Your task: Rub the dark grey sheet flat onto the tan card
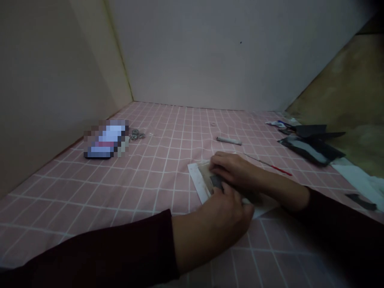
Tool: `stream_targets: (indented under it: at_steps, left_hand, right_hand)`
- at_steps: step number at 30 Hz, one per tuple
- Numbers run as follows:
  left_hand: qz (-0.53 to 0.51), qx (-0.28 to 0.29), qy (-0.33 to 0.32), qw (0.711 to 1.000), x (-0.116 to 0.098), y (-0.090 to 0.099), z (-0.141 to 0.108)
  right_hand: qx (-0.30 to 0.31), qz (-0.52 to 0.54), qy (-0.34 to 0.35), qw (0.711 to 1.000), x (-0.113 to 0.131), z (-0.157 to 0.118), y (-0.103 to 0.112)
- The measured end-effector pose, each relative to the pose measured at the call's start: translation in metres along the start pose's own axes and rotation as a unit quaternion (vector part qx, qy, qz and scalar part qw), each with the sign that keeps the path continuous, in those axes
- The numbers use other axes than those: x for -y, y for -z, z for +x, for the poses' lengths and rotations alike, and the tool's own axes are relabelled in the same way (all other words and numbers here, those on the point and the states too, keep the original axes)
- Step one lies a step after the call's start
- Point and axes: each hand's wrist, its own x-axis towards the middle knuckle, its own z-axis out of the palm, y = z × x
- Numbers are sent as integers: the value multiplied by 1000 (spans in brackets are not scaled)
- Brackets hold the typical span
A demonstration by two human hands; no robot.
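A white sheet (196,182) lies on the cloth with a tan, flat piece (205,172) on top of it. My left hand (225,212) is closed, its fingertips gripping the near edge of a small dark grey flat piece (216,182) over the tan surface. Just beyond it, my right hand (235,168) is curled with its fingers pressed down at the far side of the same piece. What the right fingertips hold is hidden under the hand. Both palms cover most of the sheet's middle.
A pink checked cloth (144,176) covers the table. At the left are a phone (106,140) and several small metal rings (136,135). Beyond my hands lie a grey-white tube (229,141) and a thin red-handled tool (279,170). Dark sheets (312,148) are at the right.
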Motion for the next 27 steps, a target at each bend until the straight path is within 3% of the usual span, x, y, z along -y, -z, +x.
stream_targets:
  at_steps: [5, 10, 16, 22, 27]
  left_hand:
    - [2, 2, -11, 1000, 1, 3, 0]
    - [9, 3, -1, 1000, 0, 1, 0]
    - [-1, -14, -8, 1000, 2, 2, -2]
    - [-1, 5, -4, 1000, -1, -2, 2]
    - [1, -20, -3, 1000, 1, 0, -1]
  right_hand:
    - [-12, -9, -54, 998, -12, -12, 5]
    - [-6, 10, -19, 1000, -1, 2, -3]
    - [-8, -26, -55, 998, -21, -17, 8]
    - [-7, 11, -12, 1000, 6, 7, -2]
    - [-20, -8, -77, 997, -17, -13, 4]
